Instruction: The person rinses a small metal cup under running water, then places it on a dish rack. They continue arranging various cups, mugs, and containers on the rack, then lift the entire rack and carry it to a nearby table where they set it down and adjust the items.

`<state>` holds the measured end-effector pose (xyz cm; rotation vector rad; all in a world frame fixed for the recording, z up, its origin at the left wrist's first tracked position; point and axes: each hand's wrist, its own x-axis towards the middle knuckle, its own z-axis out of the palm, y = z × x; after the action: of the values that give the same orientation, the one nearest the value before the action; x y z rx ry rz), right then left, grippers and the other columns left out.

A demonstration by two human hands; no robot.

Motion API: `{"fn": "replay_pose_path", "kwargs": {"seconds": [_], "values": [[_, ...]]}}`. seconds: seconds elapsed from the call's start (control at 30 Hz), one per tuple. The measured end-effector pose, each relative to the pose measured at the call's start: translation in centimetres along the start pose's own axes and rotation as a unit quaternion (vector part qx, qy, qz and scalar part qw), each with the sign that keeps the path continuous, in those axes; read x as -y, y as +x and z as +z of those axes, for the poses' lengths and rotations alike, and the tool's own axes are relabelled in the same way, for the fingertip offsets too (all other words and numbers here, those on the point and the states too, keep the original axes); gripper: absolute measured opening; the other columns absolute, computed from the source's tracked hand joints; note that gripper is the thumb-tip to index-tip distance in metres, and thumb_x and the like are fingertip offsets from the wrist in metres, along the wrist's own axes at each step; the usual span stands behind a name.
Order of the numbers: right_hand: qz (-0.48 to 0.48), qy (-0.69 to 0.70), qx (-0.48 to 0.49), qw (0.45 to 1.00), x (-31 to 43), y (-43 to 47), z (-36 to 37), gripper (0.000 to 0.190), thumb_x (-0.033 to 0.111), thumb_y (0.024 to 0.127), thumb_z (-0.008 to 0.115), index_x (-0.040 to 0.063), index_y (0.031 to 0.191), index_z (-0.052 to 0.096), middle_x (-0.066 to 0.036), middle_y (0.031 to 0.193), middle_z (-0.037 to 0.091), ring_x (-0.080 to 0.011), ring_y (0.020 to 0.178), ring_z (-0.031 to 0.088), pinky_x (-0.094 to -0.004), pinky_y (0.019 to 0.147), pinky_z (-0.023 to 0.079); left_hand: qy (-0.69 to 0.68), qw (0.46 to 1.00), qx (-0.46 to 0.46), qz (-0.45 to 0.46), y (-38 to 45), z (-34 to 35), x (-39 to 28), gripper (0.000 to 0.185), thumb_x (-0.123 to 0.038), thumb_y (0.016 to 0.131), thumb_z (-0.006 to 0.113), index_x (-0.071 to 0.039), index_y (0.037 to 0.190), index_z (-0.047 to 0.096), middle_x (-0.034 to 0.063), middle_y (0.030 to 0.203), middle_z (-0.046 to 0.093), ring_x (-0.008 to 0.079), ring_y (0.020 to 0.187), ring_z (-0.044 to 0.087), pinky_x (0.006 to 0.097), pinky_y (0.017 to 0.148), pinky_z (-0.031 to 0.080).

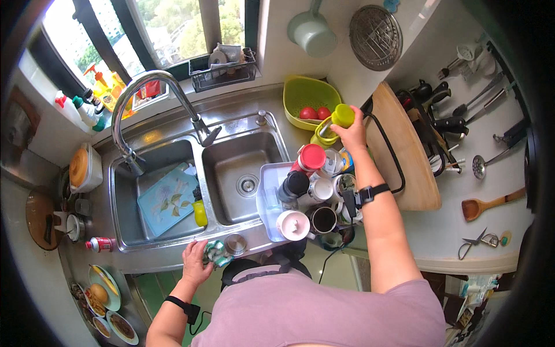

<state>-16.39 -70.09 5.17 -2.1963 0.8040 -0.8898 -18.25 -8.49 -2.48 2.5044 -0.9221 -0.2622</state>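
Observation:
My right hand point(352, 130) grips a yellow-green lidded bottle point(342, 116) beside the green colander point(310, 93) that holds red tomatoes point(308, 113). Just below it stands a crowded plastic tray point(271, 208) of cups and bottles, among them a red-lidded bottle point(312, 157), a black-lidded bottle point(295, 184), a white mug point(321, 189) and a pink lidded mug point(293, 225). My left hand point(197, 262) holds a crumpled green and white cloth point(217, 255) at the counter's front edge, next to a small round steel or glass item point(235, 244).
A double steel sink lies ahead; its left basin point(130, 191) holds a blue cutting board point(169, 199) and a yellow-green item point(200, 213). The faucet point(160, 76) arches over it. Plates of food point(104, 288) stand at lower left. A wooden board point(403, 152) and a knife rack are right.

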Motion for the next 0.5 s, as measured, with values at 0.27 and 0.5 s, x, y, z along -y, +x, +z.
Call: {"fn": "replay_pose_path", "kwargs": {"seconds": [0.27, 0.5], "values": [[-0.164, 0.255, -0.081, 0.949, 8.4, -2.1, -11.0, 0.078, -0.002, 0.083, 0.078, 0.008, 0.148, 0.036, -0.009, 0.138, 0.052, -0.0191, 0.121, 0.056, -0.0349, 0.102, 0.050, -0.003, 0.994, -0.109, -0.031, -0.9, 1.3, 3.5, 0.038, -0.002, 0.073, 0.066, -0.006, 0.109, 0.059, 0.0164, 0.107, 0.061, 0.0395, 0.104, 0.055, 0.0478, 0.092, 0.045], [-0.324, 0.242, -0.177, 0.897, 16.9, -11.4, -25.4, 0.070, 0.010, 0.084, 0.069, 0.002, 0.148, 0.041, -0.017, 0.139, 0.052, -0.0355, 0.124, 0.055, -0.0496, 0.113, 0.037, -0.308, 0.880, -0.260, -0.251, -2.4, 0.8, 10.0, 0.025, -0.006, 0.091, 0.061, -0.006, 0.116, 0.059, 0.0081, 0.107, 0.064, 0.0255, 0.099, 0.062, 0.0390, 0.090, 0.051]]}}
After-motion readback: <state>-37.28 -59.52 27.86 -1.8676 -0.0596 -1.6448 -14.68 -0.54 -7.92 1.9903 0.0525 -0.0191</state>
